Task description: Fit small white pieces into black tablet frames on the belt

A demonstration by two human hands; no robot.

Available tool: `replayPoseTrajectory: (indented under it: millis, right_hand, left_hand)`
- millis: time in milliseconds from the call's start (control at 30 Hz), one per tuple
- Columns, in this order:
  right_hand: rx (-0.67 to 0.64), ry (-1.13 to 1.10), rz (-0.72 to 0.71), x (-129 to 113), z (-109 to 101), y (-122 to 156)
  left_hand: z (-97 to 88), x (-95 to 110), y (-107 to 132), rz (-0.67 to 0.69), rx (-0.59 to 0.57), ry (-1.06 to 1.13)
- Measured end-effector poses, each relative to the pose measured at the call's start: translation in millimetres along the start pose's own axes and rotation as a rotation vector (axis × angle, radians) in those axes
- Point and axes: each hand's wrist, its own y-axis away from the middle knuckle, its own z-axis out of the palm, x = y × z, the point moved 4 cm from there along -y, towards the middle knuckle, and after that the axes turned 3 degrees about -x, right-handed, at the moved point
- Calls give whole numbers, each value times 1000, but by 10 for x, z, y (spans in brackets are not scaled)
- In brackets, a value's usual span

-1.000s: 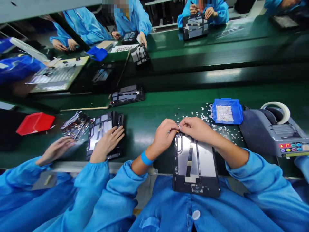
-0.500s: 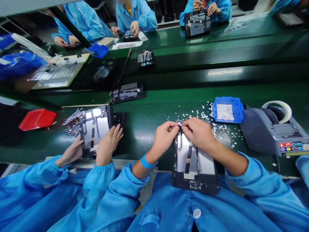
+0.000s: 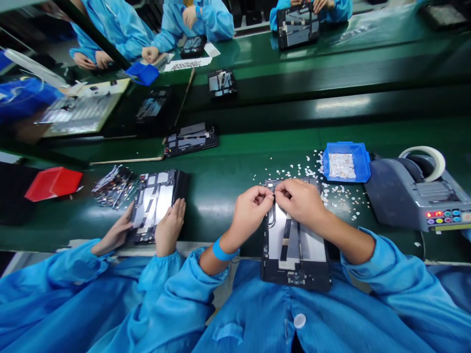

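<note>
- green desk [image 3: 221, 191] ran across the view, with other people in blue coats working along its far side.
- at far left a red tray [image 3: 53, 182] lay near a heap of shiny metal strips [image 3: 114, 186].
- next, a co-worker's hands [image 3: 169, 230] rested on a dark panel [image 3: 156, 198].
- the left hand [image 3: 252, 211] was pinched closed, its fingertips meeting the right hand's over the top edge of the tablet frame [image 3: 296, 250], which lay at the desk's near edge, against the person's coat.
- the right hand [image 3: 301, 201] was pinched likewise; what they nipped was too small to tell.
- white scraps [image 3: 342, 196] lay scattered just right of it, near a blue tray [image 3: 363, 171] and a grey tape dispenser [image 3: 412, 196].
</note>
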Motion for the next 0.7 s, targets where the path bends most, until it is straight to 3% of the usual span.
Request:
replayPoseTrajectory:
  millis: [300,700]
  right_hand:
    - [52,44,-179,8,83,62]
    - [141,173,-279,-15,59,108]
  left_hand:
    - [-40,25,0,345,175,-113]
    - [-6,187,85,585,211,-432]
